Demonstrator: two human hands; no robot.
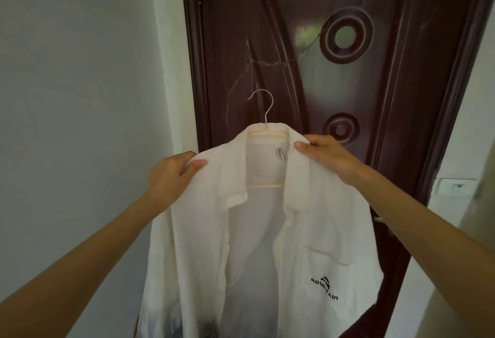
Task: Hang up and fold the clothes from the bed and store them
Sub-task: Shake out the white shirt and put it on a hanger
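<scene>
A white shirt [308,230] with a collar, a chest pocket and a black "MOUNTAIN" print hangs open on a pale hanger [265,134]. The hanger's metal hook [263,107] sticks up free in front of the door, hooked on nothing. My left hand [174,174] grips the shirt's left shoulder. My right hand [326,155] pinches the collar and shoulder on the other side. Both arms hold the shirt up at chest height. The shirt's lower hem runs out of view at the bottom.
A dark brown wooden door [308,56] with round carved panels stands right behind the shirt. Its metal handle [379,219] shows at the right. A white wall [80,69] fills the left, and a wall switch [455,186] sits at the right.
</scene>
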